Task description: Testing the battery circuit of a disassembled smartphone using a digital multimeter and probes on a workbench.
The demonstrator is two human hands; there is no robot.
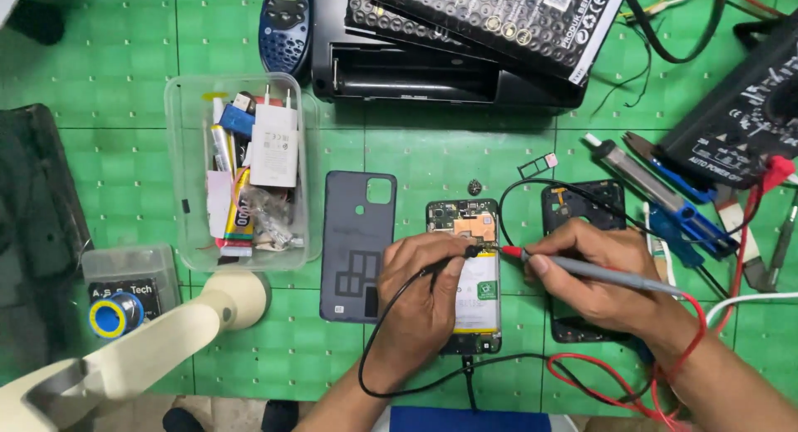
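Observation:
An opened phone (465, 220) lies on the green mat with its circuit board and white battery exposed. My left hand (422, 295) rests on the phone and pinches a black test probe (453, 261) whose tip touches the board. My right hand (594, 278) holds a red-tipped grey test probe (582, 268), its tip on the board just right of the black one. A black lead (374, 349) and a red lead (665, 374) trail toward me.
The phone's dark back cover (353, 241) lies left of it, a black frame (582, 203) to the right. A clear tub (179, 108) of parts and a charger stands at left. Tools (673, 207) and a black meter (740, 124) sit at right, boxes (465, 58) behind.

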